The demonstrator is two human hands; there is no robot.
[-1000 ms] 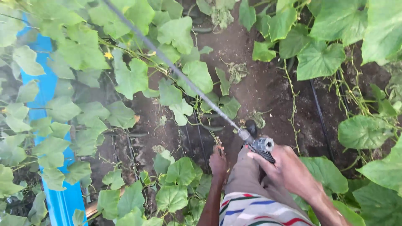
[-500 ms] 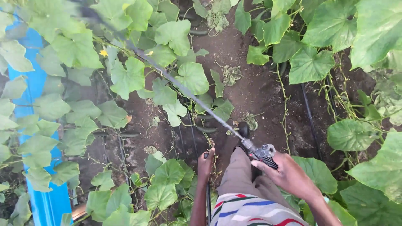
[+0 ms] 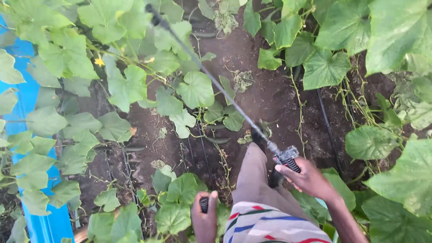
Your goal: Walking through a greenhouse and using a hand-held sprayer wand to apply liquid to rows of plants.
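Sprayer lance, the long thin grey metal wand (image 3: 216,85), runs from your right hand (image 3: 310,180) up to the far left over the green vine leaves (image 3: 126,85). Your right hand is wrapped tight round its black ribbed trigger grip (image 3: 288,159). Left hand (image 3: 204,220), near centre, is fisted on a small dark handle (image 3: 204,204). Blue plastic strip (image 3: 27,94) lines the left edge, dark soil (image 3: 270,94) between.

Green leaves (image 3: 126,85) are filling the frame, a small yellow flower (image 3: 99,62) glowing at upper left. Dark brown soil (image 3: 270,96) is showing through the middle. A bright blue strip (image 3: 42,225) is running down the left edge. The spray wand (image 3: 211,81) is looking grey-black, the trouser leg (image 3: 254,180) taupe, and the shirt (image 3: 274,227) is showing white, red and blue stripes.
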